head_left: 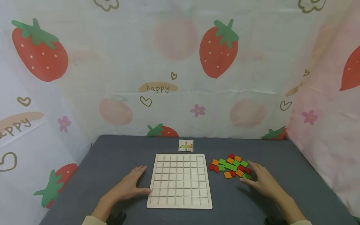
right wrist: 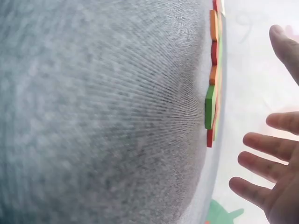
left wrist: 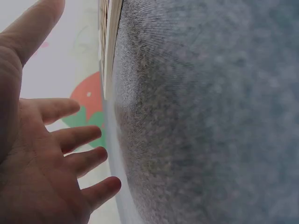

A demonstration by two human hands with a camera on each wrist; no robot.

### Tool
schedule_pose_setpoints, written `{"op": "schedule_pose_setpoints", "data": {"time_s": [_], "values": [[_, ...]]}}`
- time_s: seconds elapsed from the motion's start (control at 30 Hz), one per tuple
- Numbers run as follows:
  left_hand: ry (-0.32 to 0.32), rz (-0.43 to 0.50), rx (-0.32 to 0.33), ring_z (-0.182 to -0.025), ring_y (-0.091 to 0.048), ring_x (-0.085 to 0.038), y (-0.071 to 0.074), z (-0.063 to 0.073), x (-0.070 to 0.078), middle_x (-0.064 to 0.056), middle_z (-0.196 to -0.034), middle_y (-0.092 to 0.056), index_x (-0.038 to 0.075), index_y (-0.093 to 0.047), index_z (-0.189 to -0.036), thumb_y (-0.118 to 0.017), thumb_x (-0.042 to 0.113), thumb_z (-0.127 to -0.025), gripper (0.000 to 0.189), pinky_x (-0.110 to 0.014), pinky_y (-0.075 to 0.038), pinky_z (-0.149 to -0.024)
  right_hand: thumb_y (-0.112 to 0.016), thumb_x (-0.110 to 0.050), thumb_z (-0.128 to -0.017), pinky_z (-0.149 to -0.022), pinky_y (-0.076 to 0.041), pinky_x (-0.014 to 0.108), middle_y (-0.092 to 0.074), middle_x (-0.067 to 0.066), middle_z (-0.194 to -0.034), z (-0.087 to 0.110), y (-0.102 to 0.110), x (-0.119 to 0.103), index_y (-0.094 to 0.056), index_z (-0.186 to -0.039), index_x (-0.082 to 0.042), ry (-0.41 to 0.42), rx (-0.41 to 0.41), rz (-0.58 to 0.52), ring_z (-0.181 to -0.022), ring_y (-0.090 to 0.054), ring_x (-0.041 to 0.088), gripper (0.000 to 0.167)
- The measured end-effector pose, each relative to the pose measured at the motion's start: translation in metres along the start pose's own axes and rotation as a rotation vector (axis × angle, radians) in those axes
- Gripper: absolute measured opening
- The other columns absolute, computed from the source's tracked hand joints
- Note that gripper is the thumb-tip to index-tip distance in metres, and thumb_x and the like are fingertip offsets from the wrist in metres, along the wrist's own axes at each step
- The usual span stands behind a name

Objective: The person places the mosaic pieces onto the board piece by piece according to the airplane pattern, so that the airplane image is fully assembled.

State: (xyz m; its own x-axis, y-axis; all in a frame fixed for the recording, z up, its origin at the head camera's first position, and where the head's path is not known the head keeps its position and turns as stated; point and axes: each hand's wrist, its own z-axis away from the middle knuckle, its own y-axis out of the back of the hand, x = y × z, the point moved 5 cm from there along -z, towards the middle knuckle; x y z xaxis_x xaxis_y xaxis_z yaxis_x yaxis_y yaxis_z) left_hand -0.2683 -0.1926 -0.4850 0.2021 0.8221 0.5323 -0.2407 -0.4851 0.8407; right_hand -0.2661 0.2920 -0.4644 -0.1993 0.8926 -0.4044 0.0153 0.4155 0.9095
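Observation:
A pale wooden grid board (head_left: pixel 180 181) lies flat on the grey cloth, its square cells bare. My left hand (head_left: pixel 127 185) is at the board's left side, fingers spread, the thumb tip right at the board's edge; its palm and fingers (left wrist: pixel 77 137) hold nothing. To the right of the board lies a loose pile of red, orange and green tiles (head_left: pixel 227 166). My right hand (head_left: pixel 264 181) hovers at the pile's right end with fingers apart and nothing between them. In the right wrist view the tiles (right wrist: pixel 210 106) show edge-on, beyond the spread fingers.
A small pattern card (head_left: pixel 186 145) with a coloured shape on a grid lies behind the board. The grey table cloth (head_left: pixel 126 153) stretches around everything. Printed fabric (head_left: pixel 123 62) with strawberries hangs behind the table and on both sides.

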Motion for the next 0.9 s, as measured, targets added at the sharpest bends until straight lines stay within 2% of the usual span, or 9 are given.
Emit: {"op": "schedule_pose_setpoints", "data": {"time_s": [0.17,0.53,0.77,0.9], "values": [[-0.039,0.019,-0.034,-0.145,-0.021,-0.049,-0.001,-0.003,0.003,-0.027,-0.155,-0.03,0.001,-0.031,-0.151,-0.078,0.053,-0.074,0.104,-0.068,-0.024,-0.11,-0.07,-0.053,-0.083,-0.092,-0.041,0.068,-0.047,0.034,-0.138,-0.002,-0.002,0.0,-0.04,-0.145,0.004,-0.003,-0.008,-0.006,-0.124,-0.046,0.053,0.089],[0.013,0.041,-0.124,-0.145,-0.021,-0.05,-0.005,-0.006,0.003,-0.026,-0.157,-0.026,0.008,-0.029,-0.154,-0.079,0.055,-0.072,0.107,-0.072,-0.025,-0.106,-0.067,-0.055,-0.085,-0.095,-0.041,0.065,-0.05,0.032,-0.137,-0.011,-0.009,-0.006,-0.041,-0.144,0.005,0.008,-0.072,-0.013,-0.125,-0.047,0.051,0.088],[-0.008,0.017,-0.139,-0.146,-0.021,-0.047,-0.009,-0.009,0.006,-0.022,-0.157,-0.031,0.005,-0.031,-0.152,-0.081,0.054,-0.069,0.109,-0.07,-0.019,-0.111,-0.069,-0.049,-0.085,-0.089,-0.046,0.059,-0.061,0.022,-0.122,-0.014,-0.014,-0.006,-0.056,-0.132,0.001,0.038,-0.075,0.006,-0.111,-0.056,0.041,0.07],[-0.008,0.014,-0.137,-0.146,-0.022,-0.047,-0.009,-0.009,0.009,-0.02,-0.156,-0.035,0.005,-0.033,-0.151,-0.083,0.053,-0.068,0.107,-0.069,-0.018,-0.111,-0.069,-0.047,-0.086,-0.088,-0.047,0.057,-0.063,0.019,-0.118,-0.014,-0.014,-0.008,-0.061,-0.127,-0.002,0.052,-0.096,0.002,-0.108,-0.058,0.038,0.062]]}}
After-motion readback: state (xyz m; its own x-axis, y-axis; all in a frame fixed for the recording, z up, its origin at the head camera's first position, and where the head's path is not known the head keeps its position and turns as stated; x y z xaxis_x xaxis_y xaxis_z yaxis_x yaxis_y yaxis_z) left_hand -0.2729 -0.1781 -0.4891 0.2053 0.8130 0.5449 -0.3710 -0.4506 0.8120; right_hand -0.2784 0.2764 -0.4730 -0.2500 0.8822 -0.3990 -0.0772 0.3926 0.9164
